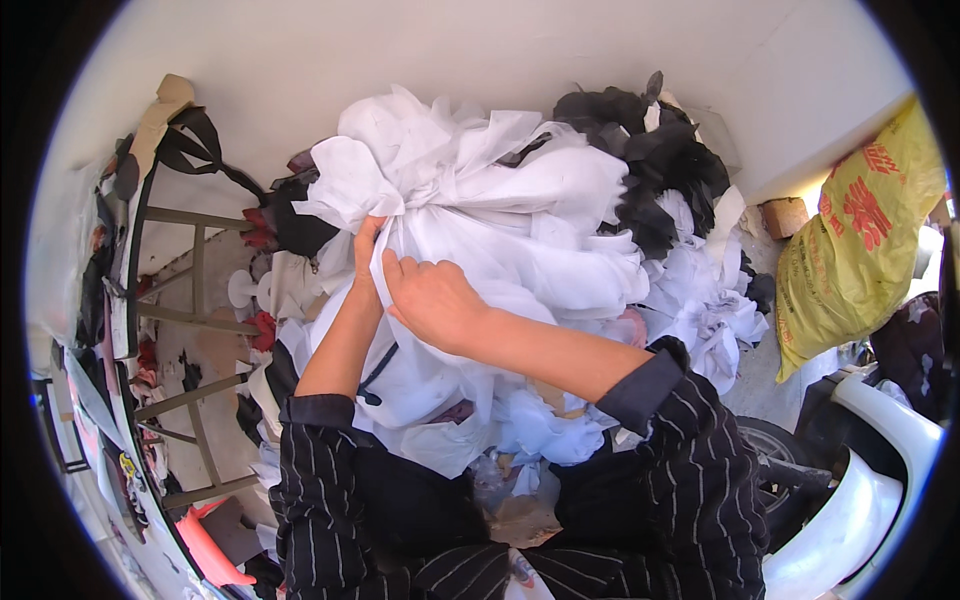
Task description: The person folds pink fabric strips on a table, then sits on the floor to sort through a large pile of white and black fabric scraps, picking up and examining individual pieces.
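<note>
Before me sits a large bundle of thin white fabric (517, 187), probably nonwoven, its folds drawn together into a gather near the upper left. My left hand (366, 251) grips the fabric just below that gather, its fingertips partly hidden in the folds. Close beside it, my right hand (433, 300) is curled with its knuckles up, pinching a twisted white strip (381, 262) that runs down from the gather. A dark cord (381, 373) lies on the bundle below my wrists.
Black fabric scraps (637, 165) are heaped behind on the right, with more white scraps (705, 322) nearer. A yellow woven sack (855, 240) bearing red writing stands at right, above a vehicle's wheel (772, 457). A metal-framed table (199, 322) borders the left. A wall (480, 45) rises behind.
</note>
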Tool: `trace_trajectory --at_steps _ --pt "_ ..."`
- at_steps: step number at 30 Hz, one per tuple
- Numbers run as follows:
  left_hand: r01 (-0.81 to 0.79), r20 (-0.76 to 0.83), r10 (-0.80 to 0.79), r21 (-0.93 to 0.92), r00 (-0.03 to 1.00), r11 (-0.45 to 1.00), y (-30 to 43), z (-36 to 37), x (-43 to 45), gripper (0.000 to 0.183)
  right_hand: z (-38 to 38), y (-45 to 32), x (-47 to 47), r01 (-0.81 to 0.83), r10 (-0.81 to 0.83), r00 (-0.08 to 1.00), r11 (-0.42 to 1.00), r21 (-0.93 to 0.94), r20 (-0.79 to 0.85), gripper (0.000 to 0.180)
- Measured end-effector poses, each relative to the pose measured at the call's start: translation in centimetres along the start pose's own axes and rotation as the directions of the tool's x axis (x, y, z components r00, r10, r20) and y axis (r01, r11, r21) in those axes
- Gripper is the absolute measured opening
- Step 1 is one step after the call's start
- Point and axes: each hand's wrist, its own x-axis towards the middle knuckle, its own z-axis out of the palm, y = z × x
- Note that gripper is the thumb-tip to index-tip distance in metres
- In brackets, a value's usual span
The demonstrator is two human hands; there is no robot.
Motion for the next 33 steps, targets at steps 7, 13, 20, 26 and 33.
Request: trace_trajectory --at_steps 7,13,20,26,33 --pt "-0.012 0.244 0.043 -0.127 0.969 0.992 3.3 -5.1 2.1 0.048 -4.4 7.9 1.3 0.158 -0.080 0.890 0.978 0.139 -0.449 0.036" --pt "-0.125 0.371 0.166 -0.132 0.914 0.983 3.6 -5.7 3.8 0.052 -7.5 14.9 0.3 -0.406 0.391 0.914 0.890 0.209 0.109 0.060" --pt "0.002 0.367 0.042 -0.119 0.929 0.993 -0.1 0.2 3.5 0.052 -12.6 11.2 1.2 -0.563 0.447 0.826 0.682 0.467 0.343 0.068" --pt "0.044 0.203 -0.160 0.480 0.966 0.876 -8.6 -2.2 4.9 0.056 1.6 18.6 -3.6 -0.078 0.091 0.989 0.991 -0.112 0.121 0.087" --pt "-0.569 0.537 0.340 0.822 0.772 -0.006 -4.8 1.1 0.6 0.029 0.0 15.3 -2.2 -0.242 0.219 0.867 0.970 -0.007 0.447 0.083"
